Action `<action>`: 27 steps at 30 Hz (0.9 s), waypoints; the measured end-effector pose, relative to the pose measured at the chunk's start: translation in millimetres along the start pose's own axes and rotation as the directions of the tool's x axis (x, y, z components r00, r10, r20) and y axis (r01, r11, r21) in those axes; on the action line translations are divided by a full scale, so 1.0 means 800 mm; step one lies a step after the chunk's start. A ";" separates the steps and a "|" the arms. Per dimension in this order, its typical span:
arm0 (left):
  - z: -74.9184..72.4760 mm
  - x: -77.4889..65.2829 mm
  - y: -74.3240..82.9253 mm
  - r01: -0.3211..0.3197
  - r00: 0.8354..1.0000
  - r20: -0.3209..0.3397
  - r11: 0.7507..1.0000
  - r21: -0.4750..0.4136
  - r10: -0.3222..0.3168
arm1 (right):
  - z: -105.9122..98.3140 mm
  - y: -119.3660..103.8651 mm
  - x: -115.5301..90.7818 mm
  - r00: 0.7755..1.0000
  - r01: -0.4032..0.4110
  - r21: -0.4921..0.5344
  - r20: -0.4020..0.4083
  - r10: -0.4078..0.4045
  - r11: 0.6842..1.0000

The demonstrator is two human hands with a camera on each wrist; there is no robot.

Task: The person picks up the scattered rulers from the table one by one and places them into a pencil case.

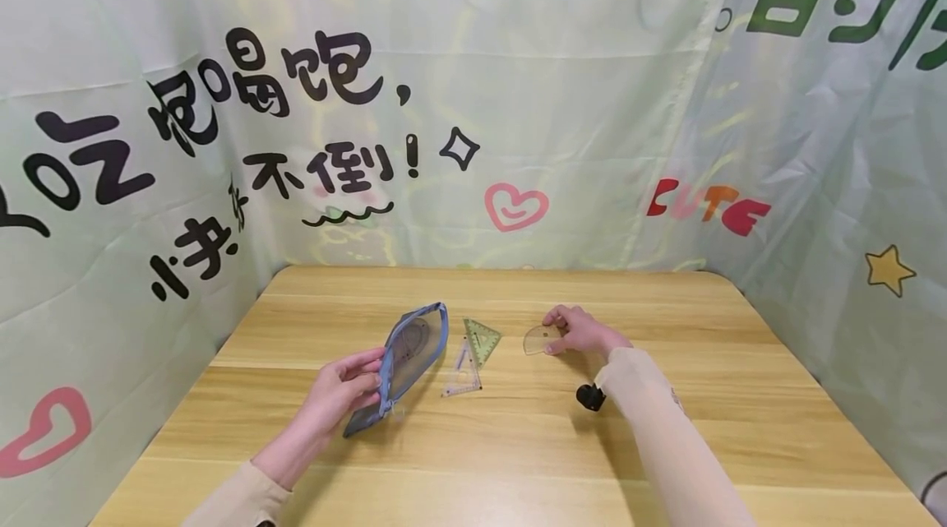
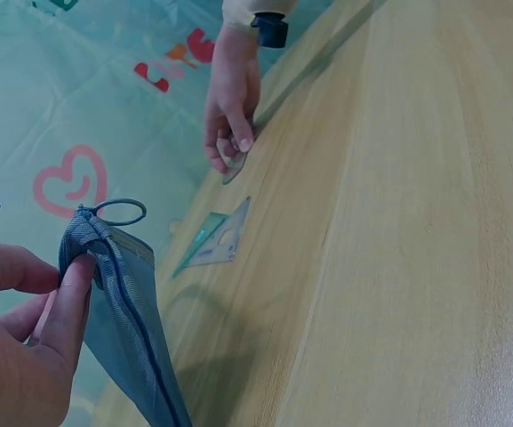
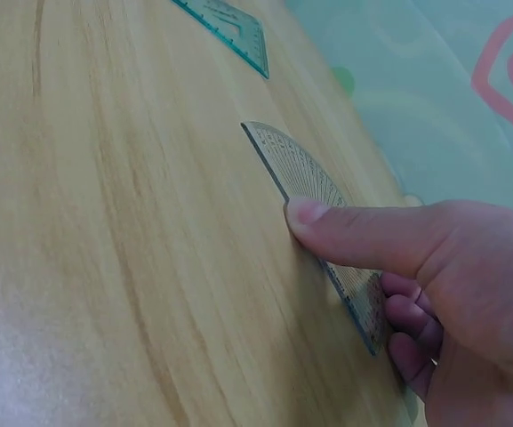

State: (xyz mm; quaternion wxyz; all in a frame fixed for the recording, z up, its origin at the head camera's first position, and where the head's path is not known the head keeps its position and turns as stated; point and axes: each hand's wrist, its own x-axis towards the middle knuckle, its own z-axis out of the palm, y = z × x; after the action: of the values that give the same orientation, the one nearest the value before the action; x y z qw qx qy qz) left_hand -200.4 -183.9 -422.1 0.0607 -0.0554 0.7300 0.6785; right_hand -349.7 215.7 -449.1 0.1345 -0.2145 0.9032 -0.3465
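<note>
Right wrist view: the right hand (image 3: 460, 276) pinches a clear protractor (image 3: 305, 169), thumb set near the middle of its straight edge with the fingers curled on the far side; whether the piece touches the table (image 1: 533, 461) cannot be told. It looks thin, stiff and very light, probably hard plastic, so it should follow the hand without sagging, though its smooth faces may slip and bending could crack it. That straight edge, near its middle, seems the best place to take hold, thumb on one face, fingertips on the other. Next, to the right hand's left, a green set square (image 1: 482, 340) and a clear set square (image 1: 463, 390) overlap; lying flat, they would likely need a fingernail under one edge. Just beyond these, the left hand (image 1: 336, 387) pinches a blue zip pouch (image 2: 123, 325) by its rim, thumb against fingers. The pouch looks soft and light, liable to fold, so the firmer rim should give a steadier grip than its limp side.
</note>
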 end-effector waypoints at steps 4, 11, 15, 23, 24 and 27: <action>-0.001 -0.001 0.000 0.005 1.000 -0.004 1.000 0.002 -0.005 | -0.001 0.000 0.001 0.999 -0.040 -0.025 0.005 0.040 0.999; -0.001 0.000 0.001 0.004 1.000 -0.003 1.000 0.003 -0.004 | -0.004 -0.002 0.002 0.994 -0.108 -0.055 0.024 0.110 0.993; -0.001 0.001 0.001 0.004 1.000 -0.009 1.000 -0.001 -0.004 | -0.005 -0.004 0.001 0.991 -0.129 -0.072 0.037 0.132 0.989; -0.001 0.001 0.000 -0.001 1.000 -0.002 1.000 0.003 0.001 | -0.003 -0.005 -0.001 0.993 -0.111 -0.033 0.032 0.112 0.993; -0.001 0.001 0.000 0.000 1.000 -0.003 1.000 0.004 0.000 | -0.003 -0.005 -0.001 0.994 -0.105 -0.024 0.029 0.105 0.994; -0.001 0.002 0.000 0.001 1.000 -0.003 1.000 0.002 -0.001 | -0.002 -0.004 -0.001 0.996 -0.085 -0.003 0.020 0.085 0.996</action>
State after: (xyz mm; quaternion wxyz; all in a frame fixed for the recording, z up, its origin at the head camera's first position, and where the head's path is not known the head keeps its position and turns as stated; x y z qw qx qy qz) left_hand -202.0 -184.9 -422.3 0.0599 -0.0566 0.7308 0.6776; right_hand -348.5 214.8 -445.7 0.1581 -0.1795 0.9105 -0.3372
